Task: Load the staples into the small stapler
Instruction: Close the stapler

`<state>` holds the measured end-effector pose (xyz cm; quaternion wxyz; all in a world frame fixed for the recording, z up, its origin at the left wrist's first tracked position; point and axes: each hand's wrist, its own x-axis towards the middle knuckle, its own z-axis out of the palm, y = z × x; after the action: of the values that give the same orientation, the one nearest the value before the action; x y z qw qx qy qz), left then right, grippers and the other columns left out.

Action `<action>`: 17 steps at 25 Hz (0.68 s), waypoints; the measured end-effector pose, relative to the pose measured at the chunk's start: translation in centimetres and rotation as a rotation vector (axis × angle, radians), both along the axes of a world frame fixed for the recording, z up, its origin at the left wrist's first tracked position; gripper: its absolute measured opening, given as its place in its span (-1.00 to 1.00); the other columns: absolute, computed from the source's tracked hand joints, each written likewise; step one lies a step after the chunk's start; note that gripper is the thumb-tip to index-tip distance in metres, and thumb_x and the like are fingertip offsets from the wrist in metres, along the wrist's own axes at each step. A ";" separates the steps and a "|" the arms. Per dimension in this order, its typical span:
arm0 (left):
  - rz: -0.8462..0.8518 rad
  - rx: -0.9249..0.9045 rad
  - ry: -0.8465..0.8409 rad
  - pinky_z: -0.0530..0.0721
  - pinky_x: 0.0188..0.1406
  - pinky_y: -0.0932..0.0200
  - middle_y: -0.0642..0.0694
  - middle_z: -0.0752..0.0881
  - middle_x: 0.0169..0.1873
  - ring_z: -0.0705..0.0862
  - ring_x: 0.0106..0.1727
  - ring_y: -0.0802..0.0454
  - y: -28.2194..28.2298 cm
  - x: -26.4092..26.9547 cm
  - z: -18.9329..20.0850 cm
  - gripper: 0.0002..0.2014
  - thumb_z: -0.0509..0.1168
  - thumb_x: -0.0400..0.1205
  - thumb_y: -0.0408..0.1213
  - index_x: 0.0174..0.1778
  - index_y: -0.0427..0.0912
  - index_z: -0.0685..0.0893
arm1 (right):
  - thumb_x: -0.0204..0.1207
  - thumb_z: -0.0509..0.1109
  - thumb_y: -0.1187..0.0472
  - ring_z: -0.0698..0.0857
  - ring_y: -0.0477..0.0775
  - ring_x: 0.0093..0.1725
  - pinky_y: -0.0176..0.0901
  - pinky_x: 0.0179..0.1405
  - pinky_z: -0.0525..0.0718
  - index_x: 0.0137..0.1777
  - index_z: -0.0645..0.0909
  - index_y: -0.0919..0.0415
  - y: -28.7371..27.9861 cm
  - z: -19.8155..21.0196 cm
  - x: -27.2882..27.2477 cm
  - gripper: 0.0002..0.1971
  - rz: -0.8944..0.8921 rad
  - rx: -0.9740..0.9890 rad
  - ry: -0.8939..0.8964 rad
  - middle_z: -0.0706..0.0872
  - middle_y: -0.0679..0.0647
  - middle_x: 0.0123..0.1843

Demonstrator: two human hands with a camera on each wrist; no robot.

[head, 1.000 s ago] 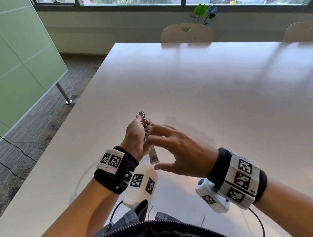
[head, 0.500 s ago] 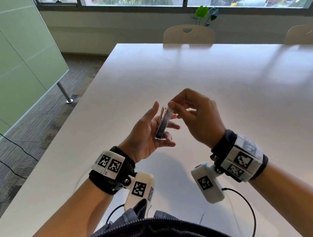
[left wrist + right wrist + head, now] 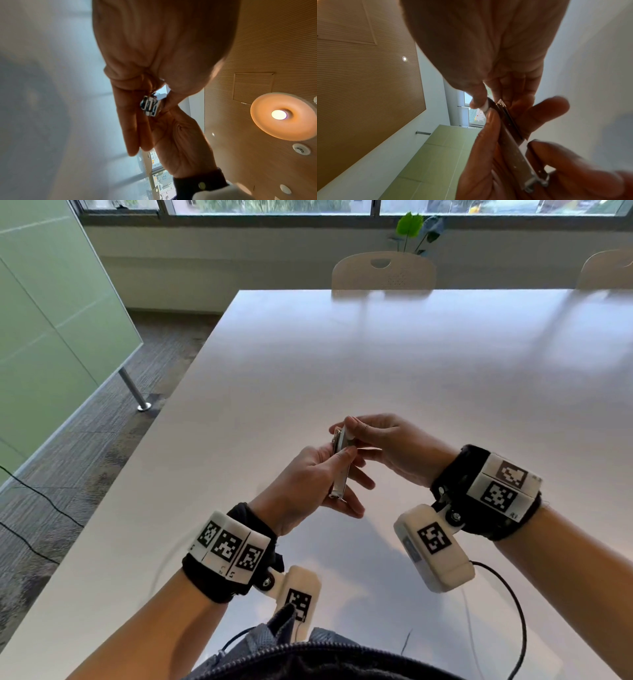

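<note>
A small metal stapler is held on edge above the white table, its long axis pointing away from me. My left hand grips its lower half, thumb on the left side and fingers under it. My right hand pinches its far end between thumb and forefinger. The right wrist view shows the stapler's metal rail running between both hands, with a white tip under the right thumb. In the left wrist view the stapler's near end shows between the fingers. Loose staples are not visible.
Two beige chairs stand at the table's far edge, with a plant behind them. A green glass partition and grey carpet lie to the left. Camera cables trail over the table's near edge.
Both hands rose from low over the table. The stapler went from opened out in the left hand to a closed, on-edge hold, and the right hand came to pinch its far end.
</note>
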<state>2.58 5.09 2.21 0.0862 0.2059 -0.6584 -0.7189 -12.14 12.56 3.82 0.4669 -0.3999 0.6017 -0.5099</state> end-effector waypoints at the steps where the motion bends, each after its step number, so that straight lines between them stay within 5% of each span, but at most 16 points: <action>1: 0.007 -0.011 -0.007 0.83 -0.32 -0.04 -0.40 0.76 -0.09 0.76 -0.48 -0.12 0.1 0.0 -0.1 -0.65 0.06 0.81 -0.21 0.19 -0.49 0.52 | 0.72 0.15 0.18 0.65 -0.13 -0.34 -0.33 -0.14 0.66 0.00 0.63 0.35 -0.1 -0.1 0.0 -0.71 -0.001 0.002 -0.019 0.61 0.14 -0.23; 7: 0.065 -0.071 -0.049 0.82 -0.38 -0.03 -0.36 0.77 -0.27 0.77 -0.51 -0.20 0.2 -0.3 -0.9 -0.68 0.06 0.81 -0.21 0.03 -0.43 0.54 | 0.68 0.21 0.21 0.72 -0.04 -0.10 -0.27 0.06 0.68 -0.08 0.68 0.34 -0.5 -0.6 -0.2 -0.73 -0.019 0.038 -0.091 0.73 0.12 -0.03; 12: 0.123 -0.152 -0.095 0.80 -0.44 -0.01 -0.33 0.76 -0.38 0.76 -0.53 -0.20 0.0 -0.4 -1.0 -0.67 0.09 0.80 -0.18 -0.06 -0.39 0.58 | 0.68 0.24 0.23 0.75 -0.10 -0.21 -0.30 0.01 0.71 0.29 0.59 0.60 -0.8 -1.3 -0.3 -0.60 -0.064 0.029 -0.163 0.75 0.09 -0.13; 15: 0.158 -0.309 -0.218 0.83 -0.39 -0.11 -0.30 0.76 -0.45 0.77 -0.51 -0.19 -0.9 -0.7 -0.7 -0.63 0.20 0.74 -0.12 -0.13 -0.40 0.64 | 0.67 0.27 0.11 0.74 0.02 0.05 -0.12 0.28 0.63 0.32 0.64 0.48 -0.8 -2.0 -0.4 -0.56 -0.090 0.062 -0.035 0.78 0.23 0.08; 17: 0.141 -0.453 -0.363 0.78 -0.53 0.00 -0.23 0.72 -0.48 0.76 -0.54 -0.15 -1.7 -1.1 -0.8 -0.63 0.22 0.71 -0.10 -0.21 -0.36 0.63 | 0.64 0.31 0.03 0.69 0.03 0.19 -0.09 0.29 0.60 0.35 0.65 0.32 -0.8 -2.4 -0.6 -0.57 -0.157 0.116 0.102 0.77 0.16 0.20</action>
<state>1.48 3.35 1.45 0.0604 0.3519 -0.7906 -0.4974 -12.75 11.77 1.46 0.4164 -0.3494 0.6827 -0.4883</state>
